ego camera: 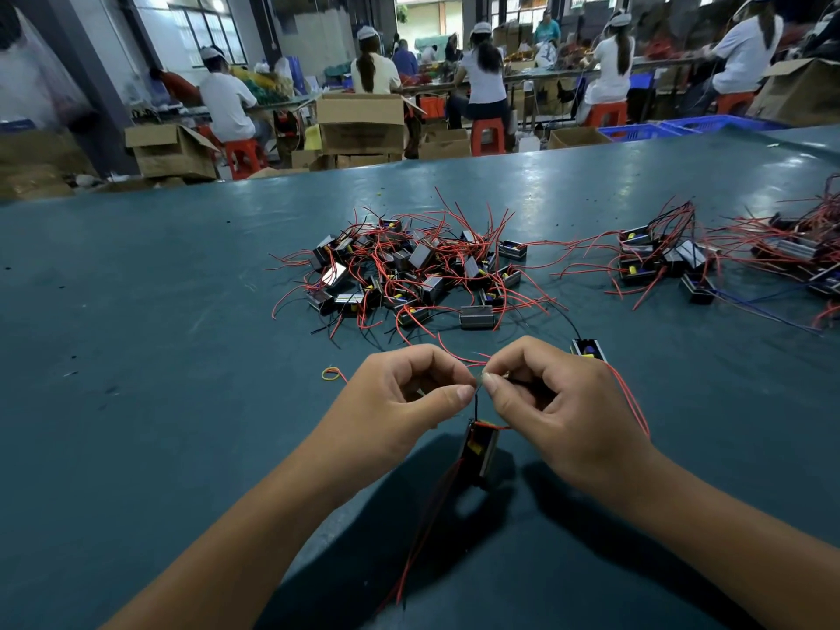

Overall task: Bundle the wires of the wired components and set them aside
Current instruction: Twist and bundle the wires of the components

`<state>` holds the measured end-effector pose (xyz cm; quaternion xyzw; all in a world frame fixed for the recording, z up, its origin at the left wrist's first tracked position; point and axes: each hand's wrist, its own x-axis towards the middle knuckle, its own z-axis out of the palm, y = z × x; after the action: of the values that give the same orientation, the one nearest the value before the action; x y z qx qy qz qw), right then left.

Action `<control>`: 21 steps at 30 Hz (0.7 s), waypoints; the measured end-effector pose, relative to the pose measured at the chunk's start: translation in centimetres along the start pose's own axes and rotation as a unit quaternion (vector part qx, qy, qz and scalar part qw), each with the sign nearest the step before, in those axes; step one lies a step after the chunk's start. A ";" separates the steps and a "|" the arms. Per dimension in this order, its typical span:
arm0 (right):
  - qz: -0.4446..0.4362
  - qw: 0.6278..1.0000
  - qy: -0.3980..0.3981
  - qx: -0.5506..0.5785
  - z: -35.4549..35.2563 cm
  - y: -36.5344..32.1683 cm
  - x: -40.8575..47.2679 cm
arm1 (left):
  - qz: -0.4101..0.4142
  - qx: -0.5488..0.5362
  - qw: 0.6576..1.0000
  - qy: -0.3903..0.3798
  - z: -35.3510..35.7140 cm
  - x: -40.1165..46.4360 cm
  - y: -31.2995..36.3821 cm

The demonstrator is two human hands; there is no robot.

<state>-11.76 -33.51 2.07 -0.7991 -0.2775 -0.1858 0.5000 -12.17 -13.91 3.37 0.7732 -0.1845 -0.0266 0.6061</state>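
A small black box component (pixel 479 452) with a yellow part hangs below my hands on its black wire, with red and black wires (pixel 425 529) trailing down toward me. My left hand (pixel 400 402) and my right hand (pixel 554 402) meet fingertip to fingertip, both pinching the wire ends above the component. A second component (pixel 588 348) lies on the table just beyond my right hand, and its red wire (pixel 629 397) runs over the back of that hand. A loose heap of several wired components (pixel 409 270) lies in the table's middle.
A smaller group of components (pixel 659 261) lies to the right, another (pixel 800 252) at the far right edge. A yellow-orange rubber band (pixel 332 374) lies left of my left hand. The green table (pixel 136 356) spreads wide. Seated workers and cardboard boxes (pixel 361 122) are beyond it.
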 end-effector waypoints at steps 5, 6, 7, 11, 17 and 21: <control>0.017 1.000 0.008 -0.007 0.0 0.1 0.2 | -0.005 0.005 1.000 -0.016 0.6 0.1 -0.6; 0.013 1.000 0.006 -0.013 0.0 0.1 0.2 | -0.001 -0.002 1.000 -0.022 0.8 0.1 -0.6; 0.010 1.000 0.001 -0.016 -0.1 0.2 0.2 | 0.001 -0.014 1.000 -0.024 0.9 0.1 -0.7; 0.001 1.000 -0.018 -0.020 -0.1 0.3 0.2 | 0.007 -0.028 1.000 -0.010 1.1 0.3 -0.7; 0.020 1.000 -0.016 -0.011 -0.1 0.5 0.3 | 0.008 -0.026 1.000 -0.003 1.0 0.4 -0.8; 0.056 0.998 -0.010 0.028 0.0 0.6 0.3 | 0.008 -0.011 1.000 0.005 0.6 0.5 -1.1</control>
<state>-11.18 -33.61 1.80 -0.8011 -0.2427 -0.1418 0.5285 -11.60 -14.45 2.27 0.7653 -0.1874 -0.0193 0.6155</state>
